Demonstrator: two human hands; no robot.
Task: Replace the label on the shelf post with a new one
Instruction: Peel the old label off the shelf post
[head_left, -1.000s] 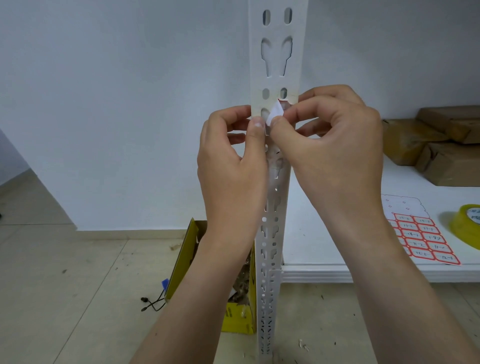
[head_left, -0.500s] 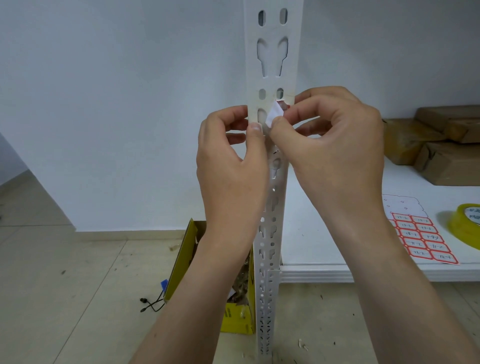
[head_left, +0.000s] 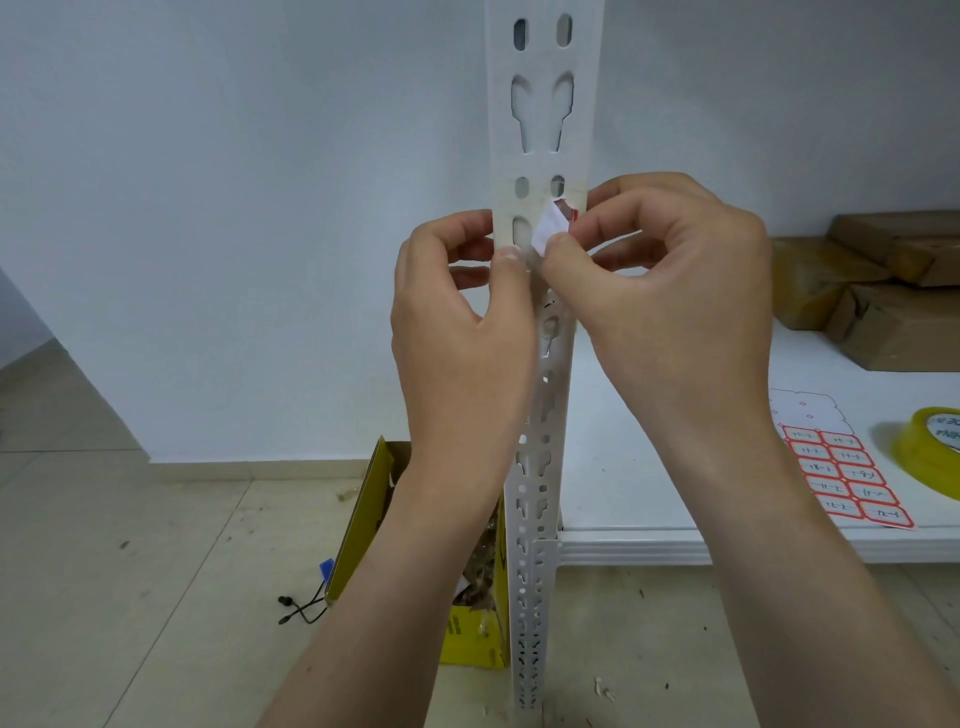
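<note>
Right hand (head_left: 670, 291) pinches the label (head_left: 550, 228), left hand (head_left: 457, 322) grips the post (head_left: 543, 104) (yellow box (head_left: 358, 525) below holds scraps (head_left: 483, 566)).

Found label sheet (head_left: 841, 478) and tape roll (head_left: 930, 447) on the shelf (head_left: 649, 467) right of the shelf post (head_left: 540, 130), boxes (head_left: 883, 291) behind them, carton (head_left: 358, 519) on the floor (head_left: 130, 571) left.

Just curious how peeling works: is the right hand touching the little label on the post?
Touching. The head view shows the right hand pinching the label between thumb and forefinger, right at the shelf post.
</note>
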